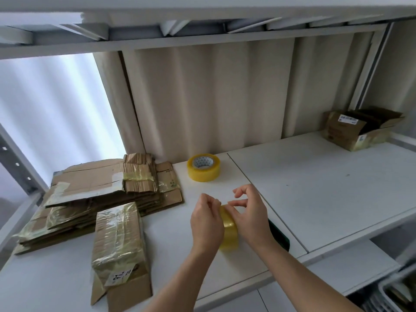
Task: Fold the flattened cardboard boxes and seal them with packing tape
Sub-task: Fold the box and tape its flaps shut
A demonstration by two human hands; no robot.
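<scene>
both hands meet on the roll of tape (pixel 229 230), which stands on edge on the white table (pixel 315 181) between them, its round faces turned toward the palms. the left hand (pixel 207 224) curls round the near-left side of the roll and steadies it, fingers bent over the top rim. the right hand (pixel 249 212) sits on the other side with thumb and forefinger drawn together in a pinch right at the top of the roll, the other fingers lifted and curled above; it looks as though it is picking at the loose end of the tape, though the end itself is too fine to see. so both hands are closed on the roll, one holding, one pinching. the thing the tape is meant for lies to the left: a folded box (pixel 119 246), already shiny with tape, rests on the table with its long axis running from near to far, just beside the left forearm and nearer that hand than the right. beyond it, further left, sits the stack of flattened boxes (pixel 90 199). a second roll of tape (pixel 203 167) lies flat further back, well apart from the hands. i judge the next move to be pulling a strip free and carrying it leftward to the box.
</scene>
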